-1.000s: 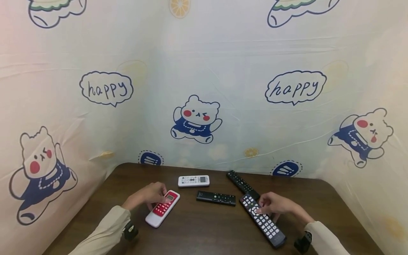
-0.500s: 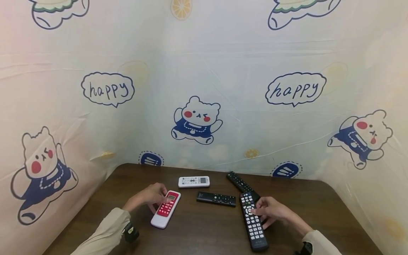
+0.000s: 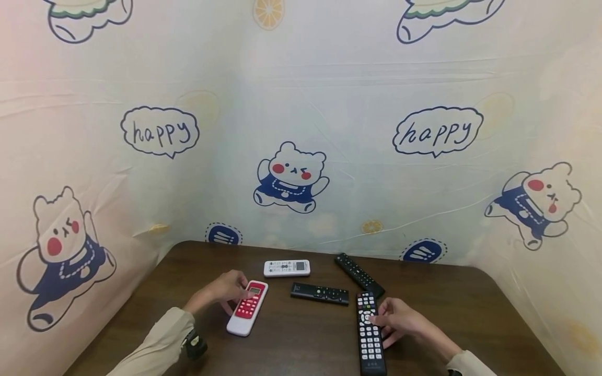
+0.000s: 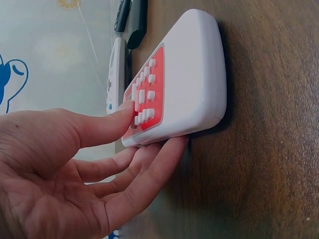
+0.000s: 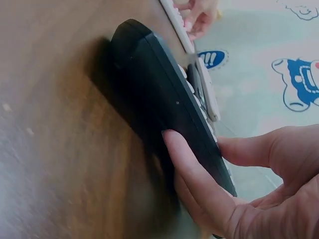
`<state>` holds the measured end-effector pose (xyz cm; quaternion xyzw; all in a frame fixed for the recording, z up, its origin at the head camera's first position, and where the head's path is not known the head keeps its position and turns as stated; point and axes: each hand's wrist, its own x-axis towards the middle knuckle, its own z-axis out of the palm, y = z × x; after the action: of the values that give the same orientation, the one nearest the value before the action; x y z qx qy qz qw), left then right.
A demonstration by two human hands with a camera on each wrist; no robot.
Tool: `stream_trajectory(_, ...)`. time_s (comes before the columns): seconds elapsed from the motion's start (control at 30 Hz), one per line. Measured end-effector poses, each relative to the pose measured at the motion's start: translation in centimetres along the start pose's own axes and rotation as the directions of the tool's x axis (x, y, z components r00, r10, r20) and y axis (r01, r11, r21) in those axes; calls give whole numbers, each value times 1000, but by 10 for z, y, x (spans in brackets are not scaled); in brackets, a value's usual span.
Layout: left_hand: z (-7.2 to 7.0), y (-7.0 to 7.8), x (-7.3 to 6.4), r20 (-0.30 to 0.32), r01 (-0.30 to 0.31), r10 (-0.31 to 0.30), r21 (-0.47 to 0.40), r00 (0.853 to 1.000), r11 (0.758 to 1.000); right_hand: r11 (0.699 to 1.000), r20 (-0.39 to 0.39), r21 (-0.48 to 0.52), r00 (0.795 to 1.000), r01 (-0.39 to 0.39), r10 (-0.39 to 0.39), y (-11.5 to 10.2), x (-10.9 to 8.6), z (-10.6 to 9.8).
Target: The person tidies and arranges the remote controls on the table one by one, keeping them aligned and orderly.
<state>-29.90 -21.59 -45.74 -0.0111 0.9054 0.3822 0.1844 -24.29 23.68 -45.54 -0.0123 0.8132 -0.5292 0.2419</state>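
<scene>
My left hand (image 3: 226, 290) holds a white remote control with a red keypad (image 3: 247, 308) at the table's left. In the left wrist view the thumb lies on the buttons of this red-and-white remote (image 4: 192, 74), the other fingers along its side and underneath. My right hand (image 3: 401, 319) grips a long black remote control with white buttons (image 3: 370, 339). The right wrist view shows the black remote (image 5: 154, 94) tilted above the wood, thumb on its button face and fingers against its back and edge.
A white remote (image 3: 287, 268) lies at the back of the brown table (image 3: 301, 344). Near it are a short black remote (image 3: 319, 293) and another black remote (image 3: 358, 274) set diagonally. A printed cloth (image 3: 357, 172) hangs behind and at both sides.
The black remote in my right hand has swung from slanting to nearly straight, its near end moving left. The red-and-white remote has turned slightly upright, its near end shifting right.
</scene>
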Motion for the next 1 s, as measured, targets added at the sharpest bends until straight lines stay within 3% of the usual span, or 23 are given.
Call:
stream_trajectory(0.37, 1, 0, 0, -5, 9, -9, -8, 1000, 1000, 998, 25, -51, 999, 29, -28, -1, -7, 8)
stream_trajectory(0.77, 4, -2, 2, -20, 4, -4, -14, 1000, 1000, 992, 32, -120, 999, -30, 34, -5, -10, 9)
stream_trajectory(0.87, 5, -3, 2, -29, 5, -5, -14, 1000, 1000, 988, 31, -143, 998, -52, 57, 6, 2, 5)
stream_trajectory(1.0, 5, -3, 0, -38, -15, 14, -22, 999, 1000, 995, 122, -93, 991, -44, 55, 56, 47, -18)
